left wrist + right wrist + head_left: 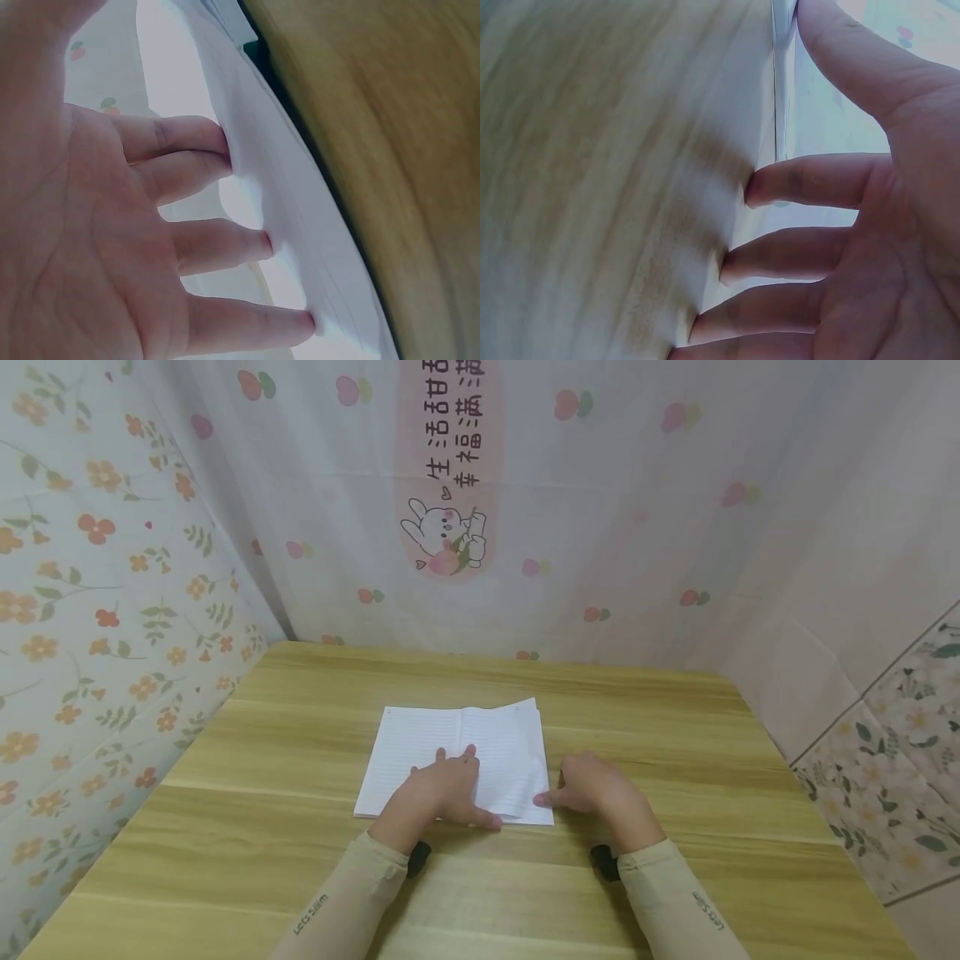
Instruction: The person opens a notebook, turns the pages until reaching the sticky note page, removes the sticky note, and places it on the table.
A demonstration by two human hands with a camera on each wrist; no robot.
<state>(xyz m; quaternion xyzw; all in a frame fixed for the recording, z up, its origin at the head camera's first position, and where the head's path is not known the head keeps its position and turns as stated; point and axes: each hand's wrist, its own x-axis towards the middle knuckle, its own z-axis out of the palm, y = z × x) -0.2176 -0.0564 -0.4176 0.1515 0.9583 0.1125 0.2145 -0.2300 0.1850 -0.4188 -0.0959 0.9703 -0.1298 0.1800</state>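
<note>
An open notebook [502,739] with lined white pages lies on the wooden table. My left hand [442,787] rests across its lower middle, fingers spread and fingertips pressing on the paper. The left thumb reaches the notebook's near edge. In the left wrist view the straight fingers [225,247] touch the white page. Beside the notebook's right edge is my right hand [594,787], its thumb on the lower right corner of the page. The right wrist view shows its other fingers [791,255] extended, tips on the tabletop. The right page's far corner lifts slightly.
The wood-grain table [285,760] extends around the notebook on all sides. A curtain with a rabbit print [450,535] hangs behind the table. Flower-patterned cloth [97,577] hangs on the left, and more floral covering [900,760] is on the right.
</note>
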